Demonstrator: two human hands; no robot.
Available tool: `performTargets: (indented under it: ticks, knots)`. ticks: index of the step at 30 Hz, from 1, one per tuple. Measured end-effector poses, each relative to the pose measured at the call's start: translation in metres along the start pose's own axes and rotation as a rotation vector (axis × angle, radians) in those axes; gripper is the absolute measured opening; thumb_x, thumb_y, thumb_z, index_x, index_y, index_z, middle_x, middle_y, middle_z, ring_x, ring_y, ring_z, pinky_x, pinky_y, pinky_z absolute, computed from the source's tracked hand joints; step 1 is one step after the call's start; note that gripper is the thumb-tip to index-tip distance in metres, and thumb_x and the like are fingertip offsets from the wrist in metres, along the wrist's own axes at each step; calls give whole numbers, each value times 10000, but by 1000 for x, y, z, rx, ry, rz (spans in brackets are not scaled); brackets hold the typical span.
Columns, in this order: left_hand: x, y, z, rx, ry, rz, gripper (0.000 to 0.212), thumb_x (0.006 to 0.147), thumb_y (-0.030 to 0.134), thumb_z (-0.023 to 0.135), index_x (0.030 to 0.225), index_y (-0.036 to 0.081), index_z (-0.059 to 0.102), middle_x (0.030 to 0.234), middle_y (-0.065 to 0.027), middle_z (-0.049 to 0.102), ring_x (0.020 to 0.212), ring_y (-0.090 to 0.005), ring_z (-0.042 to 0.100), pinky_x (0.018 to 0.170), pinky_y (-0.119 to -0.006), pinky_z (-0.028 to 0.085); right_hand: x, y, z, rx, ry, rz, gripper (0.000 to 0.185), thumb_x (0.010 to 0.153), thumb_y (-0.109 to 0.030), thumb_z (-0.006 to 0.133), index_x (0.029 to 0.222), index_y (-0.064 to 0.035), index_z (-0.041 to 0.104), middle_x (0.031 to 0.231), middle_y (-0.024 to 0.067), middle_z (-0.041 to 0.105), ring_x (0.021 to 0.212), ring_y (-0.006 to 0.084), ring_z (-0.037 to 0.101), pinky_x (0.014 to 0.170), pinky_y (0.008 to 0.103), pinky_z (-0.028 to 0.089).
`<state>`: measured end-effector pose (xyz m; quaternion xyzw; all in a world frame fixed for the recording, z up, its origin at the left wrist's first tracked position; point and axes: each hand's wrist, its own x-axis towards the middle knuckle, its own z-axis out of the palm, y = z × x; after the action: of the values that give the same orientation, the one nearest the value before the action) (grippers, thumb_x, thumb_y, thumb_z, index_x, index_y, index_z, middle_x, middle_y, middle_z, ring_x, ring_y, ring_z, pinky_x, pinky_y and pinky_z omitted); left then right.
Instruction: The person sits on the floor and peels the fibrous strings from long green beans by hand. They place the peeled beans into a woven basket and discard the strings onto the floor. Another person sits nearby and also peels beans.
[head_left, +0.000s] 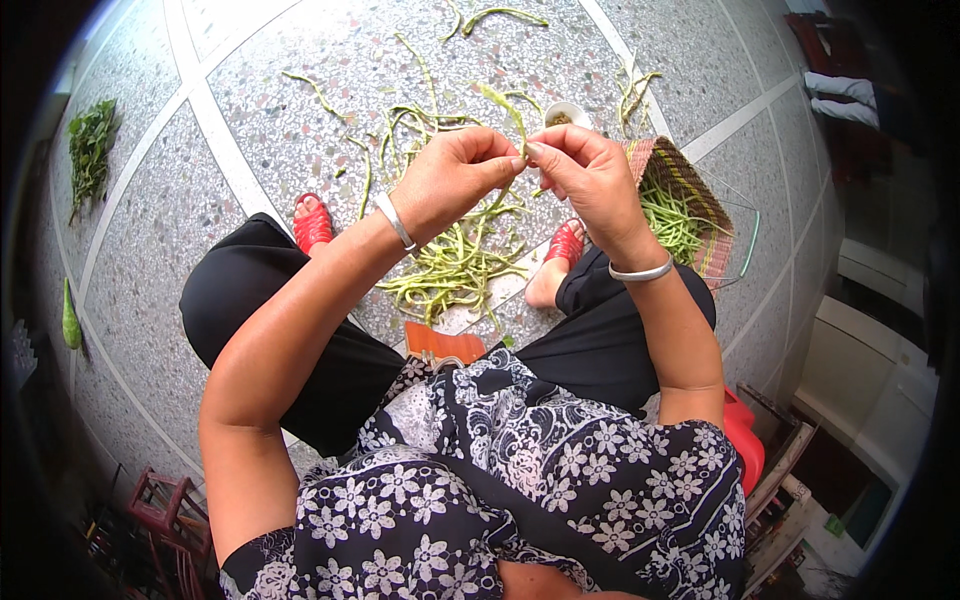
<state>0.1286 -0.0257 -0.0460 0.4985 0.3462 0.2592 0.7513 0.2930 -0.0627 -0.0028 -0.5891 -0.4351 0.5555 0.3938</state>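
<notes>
A long green bean (507, 107) is pinched where the fingertips of my two hands meet, one end sticking up past them and the other hanging below. My left hand (459, 169) has it between thumb and forefinger. From the other side, my right hand (592, 180) grips it with thumb and curled fingers. Below them on the terrazzo floor lies a heap of green beans (457, 266), partly hidden by my left wrist. Right of my right hand, a woven basket (679, 161) lies on its side with more beans (667, 214) inside.
Loose beans (409, 127) are scattered beyond my hands. A small white bowl (574, 112) with brownish contents stands behind my right hand. Leafy greens (91, 146) and a green gourd-like vegetable (71, 319) lie far left. A dark red stool (161, 499) is at lower left.
</notes>
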Motion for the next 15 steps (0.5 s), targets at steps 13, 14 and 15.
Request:
performTargets:
  ticks: [13, 14, 15]
  knots:
    - [-5, 10, 4, 333, 59, 41, 197, 832, 204, 571, 804, 9, 581, 658, 26, 527, 618, -36, 454, 548, -198, 376, 0, 10, 5, -237, 28, -106, 123, 798, -110, 563, 825, 7, 590, 690, 10, 582, 619, 35, 500, 547, 198, 416]
    - [-5, 10, 3, 332, 59, 37, 195, 832, 202, 570, 806, 10, 581, 661, 25, 529, 621, -36, 455, 551, -196, 376, 0, 10, 7, -248, 37, -115, 122, 797, -109, 557, 820, 7, 586, 686, 11, 580, 615, 37, 497, 544, 203, 415]
    - [-5, 11, 3, 329, 58, 34, 192, 832, 200, 569, 807, 10, 581, 665, 25, 530, 624, -36, 456, 553, -195, 376, 0, 10, 7, -261, 47, -124, 121, 796, -108, 551, 816, 7, 583, 682, 12, 577, 612, 40, 494, 542, 208, 414]
